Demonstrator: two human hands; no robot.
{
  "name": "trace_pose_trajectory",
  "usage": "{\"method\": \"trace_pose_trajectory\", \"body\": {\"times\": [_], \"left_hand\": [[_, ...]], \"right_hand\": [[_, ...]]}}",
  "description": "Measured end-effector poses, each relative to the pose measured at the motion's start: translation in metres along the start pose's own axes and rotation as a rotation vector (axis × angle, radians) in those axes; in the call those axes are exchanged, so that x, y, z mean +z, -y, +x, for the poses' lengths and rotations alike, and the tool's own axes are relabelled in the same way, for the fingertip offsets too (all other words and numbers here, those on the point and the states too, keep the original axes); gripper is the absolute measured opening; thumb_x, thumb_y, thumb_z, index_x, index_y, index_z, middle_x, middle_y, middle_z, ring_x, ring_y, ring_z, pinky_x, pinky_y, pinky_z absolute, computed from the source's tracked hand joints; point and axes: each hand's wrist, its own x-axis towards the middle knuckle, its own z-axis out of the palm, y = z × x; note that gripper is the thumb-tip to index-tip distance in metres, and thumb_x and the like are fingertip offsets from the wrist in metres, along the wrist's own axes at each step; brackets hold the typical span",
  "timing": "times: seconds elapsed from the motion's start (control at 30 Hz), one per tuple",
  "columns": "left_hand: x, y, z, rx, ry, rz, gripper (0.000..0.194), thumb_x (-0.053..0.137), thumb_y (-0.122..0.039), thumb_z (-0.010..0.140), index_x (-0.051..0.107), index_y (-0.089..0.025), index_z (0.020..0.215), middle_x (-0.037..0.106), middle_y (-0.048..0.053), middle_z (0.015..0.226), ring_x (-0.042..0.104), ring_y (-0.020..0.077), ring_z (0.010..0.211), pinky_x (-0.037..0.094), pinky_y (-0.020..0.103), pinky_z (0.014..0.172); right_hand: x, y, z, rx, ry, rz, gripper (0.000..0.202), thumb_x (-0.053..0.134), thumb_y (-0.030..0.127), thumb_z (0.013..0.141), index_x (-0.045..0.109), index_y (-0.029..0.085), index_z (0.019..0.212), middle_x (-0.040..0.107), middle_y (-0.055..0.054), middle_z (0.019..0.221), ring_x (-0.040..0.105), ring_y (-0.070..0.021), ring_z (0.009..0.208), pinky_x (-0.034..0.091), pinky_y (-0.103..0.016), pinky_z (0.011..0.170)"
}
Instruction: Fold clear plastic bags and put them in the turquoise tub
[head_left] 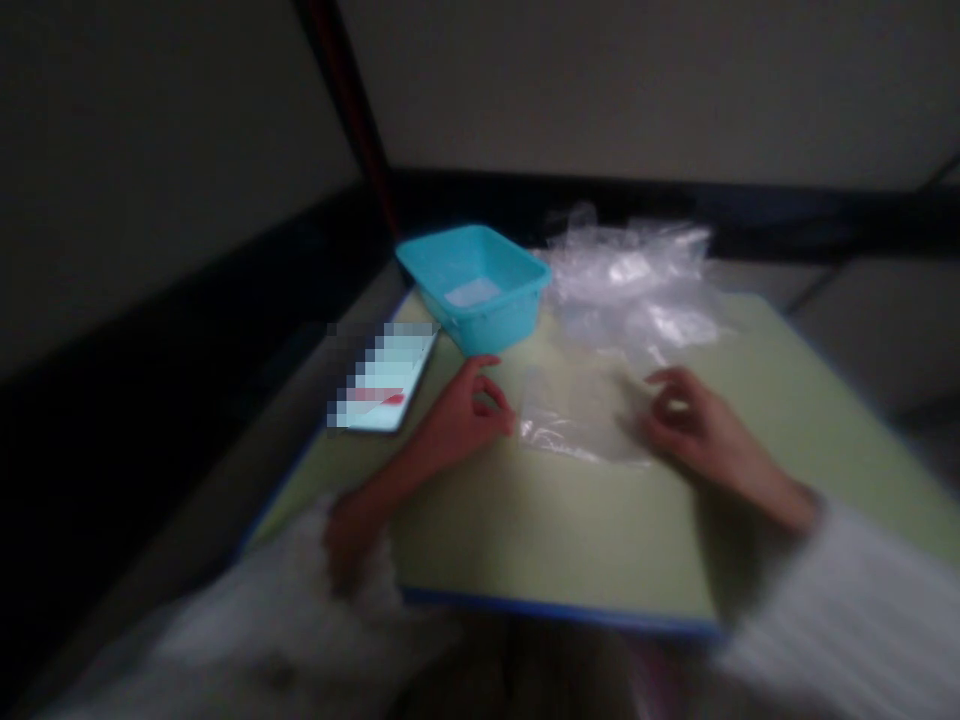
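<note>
Nearest the camera: two off-white, loose fabric sleeves, the left sleeve (255,610) at near left and the right sleeve (862,590) at near right, both blurred. Beyond them, a pale yellow-green flat surface (555,540) with a blue edge strip along its near side.

Left hand (457,415): above the left-centre of the surface, fingers curved, a gap showing between thumb and forefinger; released, nothing seen in it. Right hand (701,430): to the right, thumb and fingers bent into a loose ring. Fingertips blurred; cannot tell whether they grasp anything.

Between the hands: one clear, thin, flat rectangular plastic bag (574,415), lying on the surface, light glinting along its near edge. Left fingertips just beside its left edge; right fingertips near its right edge, contact not resolvable.

Far centre-left: turquoise, open-topped rectangular plastic basket (499,330), upright, with a flat whitish piece (472,292) inside. To its right, at the far side: heaped pile of crumpled clear plastic bags (637,285). Left of the left hand, near the left edge of the surface: flat rectangular device with a bright pale screen (390,375), partly pixelated, a red patch on it.

Behind the surface: dim pale wall (637,90) with a dark lower band.
</note>
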Motion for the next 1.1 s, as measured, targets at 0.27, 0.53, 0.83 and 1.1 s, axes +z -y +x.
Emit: {"method": "trace_pose_trajectory", "body": {"times": [0.27, 0.53, 0.83, 1.1], "left_hand": [[0.004, 0.0, -0.006, -0.021, 0.067, -0.081, 0.074, 0.073, -0.014, 0.057, 0.036, -0.019, 0.12, 0.055, -0.006, 0.077, 0.06, 0.0086, 0.058, 0.043, 0.018, 0.053], [0.012, 0.006, -0.006, 0.022, 0.152, -0.111, 0.077, 0.072, -0.01, 0.057, 0.034, -0.02, 0.123, 0.055, -0.007, 0.076, 0.061, 0.0087, 0.06, 0.046, 0.018, 0.057], [0.012, 0.007, -0.006, -0.047, 0.232, -0.147, 0.095, 0.074, -0.008, 0.054, 0.026, -0.025, 0.134, 0.051, -0.009, 0.077, 0.059, 0.0063, 0.055, 0.047, 0.018, 0.055], [0.006, 0.007, -0.004, -0.104, 0.281, -0.076, 0.106, 0.076, -0.01, 0.053, 0.016, -0.024, 0.14, 0.054, -0.006, 0.083, 0.058, 0.0069, 0.051, 0.04, 0.014, 0.042]], "right_hand": [[0.008, -0.006, -0.014, 0.038, 0.131, 0.268, 0.043, 0.066, 0.031, 0.068, 0.04, 0.025, 0.102, 0.046, 0.005, 0.073, 0.05, -0.0113, 0.054, 0.045, -0.024, 0.048], [0.008, 0.001, -0.016, 0.043, 0.153, 0.298, 0.041, 0.063, 0.027, 0.068, 0.04, 0.025, 0.103, 0.045, 0.004, 0.074, 0.047, -0.0096, 0.054, 0.041, -0.023, 0.046], [0.009, -0.003, -0.017, 0.082, 0.169, 0.356, 0.044, 0.068, 0.034, 0.067, 0.043, 0.026, 0.102, 0.046, 0.005, 0.073, 0.047, -0.0106, 0.056, 0.042, -0.023, 0.049], [0.009, -0.011, -0.018, -0.053, 0.205, 0.157, 0.033, 0.061, 0.03, 0.076, 0.046, 0.025, 0.104, 0.05, 0.005, 0.071, 0.048, -0.0101, 0.051, 0.038, -0.022, 0.044]]}}
